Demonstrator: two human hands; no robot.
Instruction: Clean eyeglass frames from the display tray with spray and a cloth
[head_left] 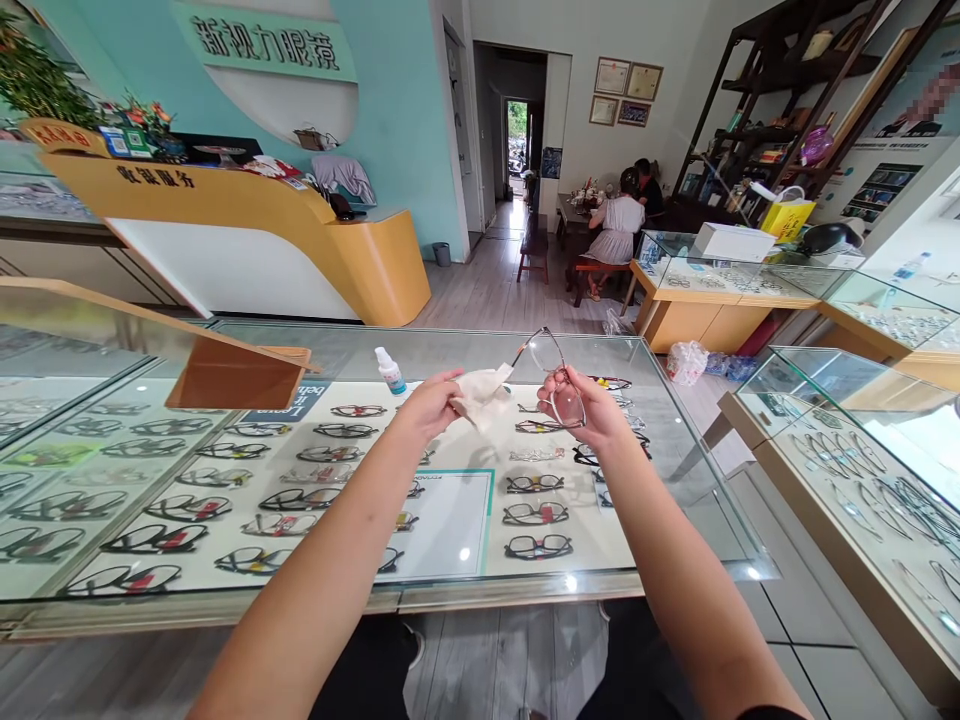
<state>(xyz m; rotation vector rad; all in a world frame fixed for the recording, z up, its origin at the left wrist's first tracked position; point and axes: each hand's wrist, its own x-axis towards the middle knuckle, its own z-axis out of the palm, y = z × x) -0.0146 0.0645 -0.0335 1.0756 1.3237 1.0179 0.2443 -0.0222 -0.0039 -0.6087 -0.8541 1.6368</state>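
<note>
Over the glass display case, my right hand (589, 405) is closed on a pair of eyeglasses (568, 400) by the front frame, which is turned upright. One temple of the glasses reaches left toward a whitish cloth (482, 392). My left hand (431, 405) grips that cloth, which appears wrapped around the temple's end; the exact contact is hidden in its folds. Left of my left hand, a small white spray bottle (389, 372) with a blue-and-white label stands on the glass top.
Rows of eyeglasses (534, 513) lie inside the glass display case (517, 590) below my arms. A wooden-framed mirror or stand (236, 375) rests at left. Another case (847, 480) stands at right. Two people (619, 220) sit at a table far back, near a yellow counter (375, 265).
</note>
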